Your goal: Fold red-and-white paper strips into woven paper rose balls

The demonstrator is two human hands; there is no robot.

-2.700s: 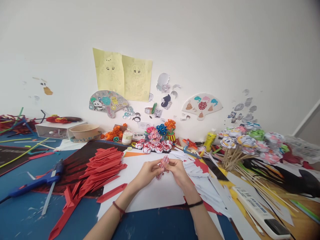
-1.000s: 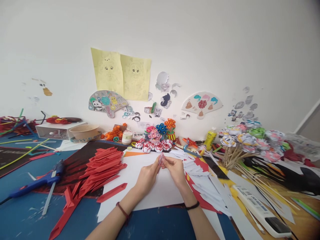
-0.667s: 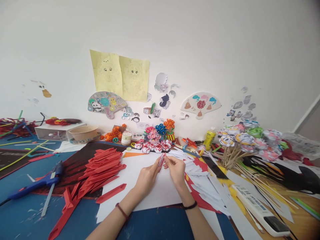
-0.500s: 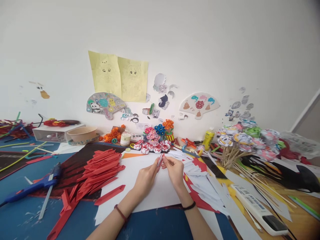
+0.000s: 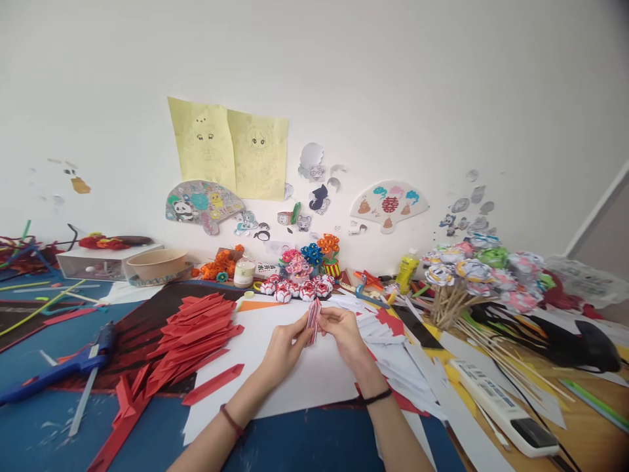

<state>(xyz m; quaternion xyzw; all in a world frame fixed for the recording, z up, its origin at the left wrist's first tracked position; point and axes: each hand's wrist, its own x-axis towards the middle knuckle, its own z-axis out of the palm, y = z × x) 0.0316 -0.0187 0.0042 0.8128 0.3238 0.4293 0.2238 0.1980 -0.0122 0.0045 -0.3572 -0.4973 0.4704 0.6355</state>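
Between my hands, above a white paper sheet, is a small bundle of red and white folded paper strips, held upright with its layered edges toward me. My left hand pinches it from the left side. The fingertips of my right hand are closed on its right edge. To the left lies a pile of folded red paper strips, with a single red strip nearer me on the sheet. Folded white paper strips are heaped on the right.
A blue glue gun lies at the left. Red and white paper flowers stand behind my hands. Paper flowers on sticks, a yellow bottle and a white handheld device are on the right.
The paper bundle has turned, so its striped red and white layers now show more fully. My hands have moved slightly apart around it, and the view has shifted a little.
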